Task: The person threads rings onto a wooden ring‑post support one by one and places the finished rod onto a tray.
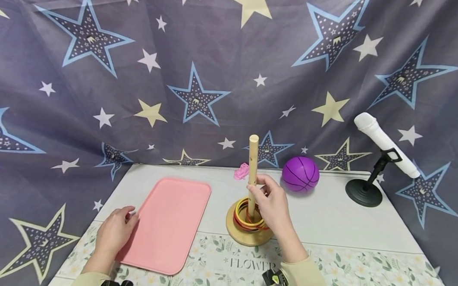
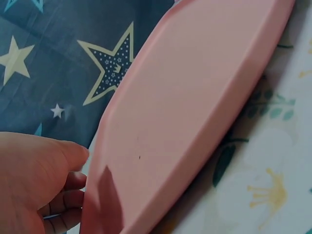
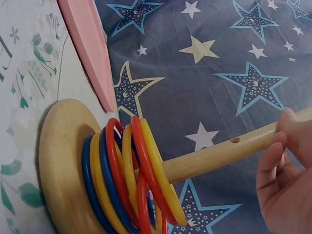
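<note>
My right hand (image 1: 274, 201) pinches the upright wooden post (image 1: 253, 161) of a ring stand between thumb and fingertips. Around the foot of the post lie several red, yellow and blue rings (image 3: 156, 165), stacked loosely above the round wooden base (image 3: 58, 161); the upper ones sit tilted. My left hand (image 1: 114, 230) rests beside the left edge of a pink tray (image 1: 174, 222), fingers loosely bent. In the left wrist view its fingertips (image 2: 75, 200) are right at the tray's rim, and I cannot tell whether they touch it.
Behind the stand lies a small pink object (image 1: 241, 171), its kind unclear. A purple ball (image 1: 300, 174) sits at the back, right of the stand. Farther right, a white microphone (image 1: 388, 145) leans on a black stand (image 1: 363, 192). A star-patterned curtain (image 1: 218, 51) borders the table.
</note>
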Action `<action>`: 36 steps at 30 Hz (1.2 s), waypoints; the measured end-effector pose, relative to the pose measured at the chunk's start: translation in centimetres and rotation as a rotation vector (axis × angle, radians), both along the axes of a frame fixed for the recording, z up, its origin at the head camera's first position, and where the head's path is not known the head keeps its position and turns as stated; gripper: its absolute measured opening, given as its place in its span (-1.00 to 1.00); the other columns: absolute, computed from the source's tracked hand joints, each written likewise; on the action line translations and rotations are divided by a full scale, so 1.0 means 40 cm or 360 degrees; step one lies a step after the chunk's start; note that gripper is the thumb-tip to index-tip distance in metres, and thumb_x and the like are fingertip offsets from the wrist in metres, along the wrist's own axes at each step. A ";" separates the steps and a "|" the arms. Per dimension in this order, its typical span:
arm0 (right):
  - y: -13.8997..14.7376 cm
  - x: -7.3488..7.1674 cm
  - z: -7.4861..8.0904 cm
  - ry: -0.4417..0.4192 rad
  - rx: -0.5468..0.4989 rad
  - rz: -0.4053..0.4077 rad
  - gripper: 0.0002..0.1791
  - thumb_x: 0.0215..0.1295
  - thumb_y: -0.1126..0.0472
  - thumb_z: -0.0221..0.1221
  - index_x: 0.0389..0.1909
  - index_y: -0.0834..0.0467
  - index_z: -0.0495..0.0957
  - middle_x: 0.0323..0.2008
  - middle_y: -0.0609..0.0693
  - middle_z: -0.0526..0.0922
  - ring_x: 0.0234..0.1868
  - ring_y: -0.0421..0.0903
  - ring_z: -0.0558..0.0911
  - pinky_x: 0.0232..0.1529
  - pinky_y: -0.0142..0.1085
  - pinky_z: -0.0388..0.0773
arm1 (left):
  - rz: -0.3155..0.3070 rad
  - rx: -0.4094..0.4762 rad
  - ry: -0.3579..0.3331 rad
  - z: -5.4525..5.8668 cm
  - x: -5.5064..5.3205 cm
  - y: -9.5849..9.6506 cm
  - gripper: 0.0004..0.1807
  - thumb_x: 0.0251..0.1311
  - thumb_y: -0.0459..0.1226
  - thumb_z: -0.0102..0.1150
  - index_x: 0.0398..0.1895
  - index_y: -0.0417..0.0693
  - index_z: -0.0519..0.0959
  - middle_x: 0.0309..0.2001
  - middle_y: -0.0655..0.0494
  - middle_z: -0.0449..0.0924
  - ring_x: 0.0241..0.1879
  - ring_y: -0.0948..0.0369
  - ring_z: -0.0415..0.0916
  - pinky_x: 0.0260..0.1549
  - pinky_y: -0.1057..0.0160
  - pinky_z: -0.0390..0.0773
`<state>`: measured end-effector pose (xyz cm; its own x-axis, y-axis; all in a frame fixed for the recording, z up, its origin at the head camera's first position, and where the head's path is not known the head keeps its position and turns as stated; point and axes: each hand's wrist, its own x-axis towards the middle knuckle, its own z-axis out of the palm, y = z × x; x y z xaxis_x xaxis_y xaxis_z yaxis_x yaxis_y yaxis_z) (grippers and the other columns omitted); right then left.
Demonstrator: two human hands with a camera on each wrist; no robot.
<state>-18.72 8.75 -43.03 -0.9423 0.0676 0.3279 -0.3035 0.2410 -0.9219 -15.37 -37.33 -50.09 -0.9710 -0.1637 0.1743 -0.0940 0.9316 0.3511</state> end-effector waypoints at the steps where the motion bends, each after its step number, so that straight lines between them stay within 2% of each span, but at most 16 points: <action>1: 0.001 -0.001 -0.001 0.0002 0.0002 -0.0001 -0.85 0.49 0.16 0.45 0.00 0.04 0.79 -0.46 0.02 0.60 -0.47 -0.12 0.49 -0.60 -0.41 0.39 | 0.0006 -0.0004 -0.0020 -0.001 -0.001 -0.001 -0.58 0.57 -0.20 0.26 0.28 -0.35 0.64 -0.17 -0.14 0.66 -0.26 -0.03 0.63 -0.21 -0.22 0.64; 6: 0.002 -0.003 -0.001 0.0013 0.0011 0.0001 -0.86 0.49 0.17 0.45 -0.01 0.03 0.79 -0.47 0.02 0.58 -0.48 -0.12 0.48 -0.61 -0.41 0.38 | 0.0017 0.0006 -0.0085 -0.009 0.000 -0.009 -0.62 0.57 -0.24 0.22 0.24 -0.35 0.65 -0.11 -0.23 0.69 -0.18 -0.14 0.68 -0.16 -0.28 0.67; 10: 0.002 -0.004 -0.003 0.0020 0.0011 -0.0003 -0.87 0.48 0.18 0.45 -0.02 0.03 0.78 -0.49 0.01 0.56 -0.49 -0.13 0.47 -0.61 -0.41 0.37 | 0.0017 0.0039 -0.0079 -0.018 0.003 -0.011 -0.68 0.58 -0.28 0.18 0.20 -0.34 0.67 -0.08 -0.28 0.70 -0.14 -0.19 0.70 -0.14 -0.32 0.67; 16: 0.003 -0.004 -0.002 0.0005 -0.0003 -0.0005 -0.87 0.49 0.18 0.45 -0.02 0.03 0.78 -0.49 0.02 0.55 -0.49 -0.12 0.47 -0.62 -0.40 0.37 | -0.0011 0.0100 -0.0062 -0.017 0.004 0.004 -0.71 0.57 -0.31 0.17 0.16 -0.33 0.69 -0.05 -0.29 0.73 -0.12 -0.20 0.70 -0.13 -0.31 0.66; 20: 0.003 -0.004 -0.004 0.0004 -0.0025 0.0004 -0.88 0.50 0.17 0.44 -0.03 0.03 0.79 -0.49 0.03 0.55 -0.49 -0.12 0.47 -0.62 -0.42 0.36 | -0.0021 0.0111 -0.0052 -0.023 0.005 0.008 -0.71 0.55 -0.30 0.17 0.14 -0.31 0.70 -0.08 -0.24 0.74 -0.18 -0.12 0.69 -0.17 -0.25 0.66; 26: -0.001 -0.003 -0.005 0.0012 -0.0023 0.0020 -0.85 0.51 0.19 0.43 0.02 0.05 0.80 -0.39 0.05 0.65 -0.44 -0.10 0.53 -0.61 -0.41 0.45 | -0.0015 0.0156 -0.0070 -0.036 0.007 0.003 -0.74 0.52 -0.30 0.17 0.10 -0.26 0.70 -0.25 -0.02 0.66 -0.33 0.06 0.55 -0.34 -0.01 0.52; 28: -0.002 -0.002 -0.003 0.0017 -0.0017 0.0025 -0.82 0.51 0.20 0.43 0.05 0.05 0.80 -0.34 0.05 0.69 -0.40 -0.09 0.57 -0.57 -0.37 0.56 | -0.0003 0.0180 -0.0068 -0.039 0.008 0.004 -0.74 0.51 -0.29 0.19 0.09 -0.25 0.71 -0.28 0.02 0.64 -0.35 0.09 0.52 -0.35 0.03 0.48; 31: -0.001 -0.002 0.000 0.0018 -0.0001 0.0032 -0.80 0.52 0.18 0.42 0.09 0.04 0.80 -0.30 0.06 0.71 -0.36 -0.07 0.63 -0.49 -0.20 0.75 | 0.0012 0.0218 -0.0055 -0.042 0.010 0.008 -0.75 0.50 -0.29 0.22 0.08 -0.24 0.71 -0.28 0.03 0.63 -0.34 0.10 0.51 -0.33 0.05 0.48; 34: 0.001 0.000 0.002 0.0013 0.0022 0.0036 -0.80 0.53 0.16 0.41 0.09 0.04 0.80 -0.28 0.08 0.72 -0.34 -0.05 0.66 -0.41 -0.01 0.82 | 0.0024 0.0260 -0.0049 -0.045 0.012 0.013 -0.75 0.51 -0.30 0.24 0.09 -0.26 0.72 -0.25 0.00 0.63 -0.32 0.08 0.51 -0.30 0.04 0.48; 36: 0.003 0.001 0.003 0.0015 0.0046 0.0027 -0.80 0.54 0.15 0.41 0.09 0.04 0.80 -0.29 0.08 0.73 -0.34 -0.04 0.67 -0.39 0.03 0.83 | 0.0020 0.0291 -0.0054 -0.046 0.012 0.016 -0.74 0.52 -0.30 0.24 0.11 -0.27 0.71 -0.23 -0.01 0.63 -0.30 0.08 0.51 -0.27 0.03 0.49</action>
<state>-18.68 8.87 -42.92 -0.9400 0.0417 0.3385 -0.3167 0.2622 -0.9116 -14.88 -36.69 -51.93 -0.9734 -0.2019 0.1079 -0.1200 0.8513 0.5107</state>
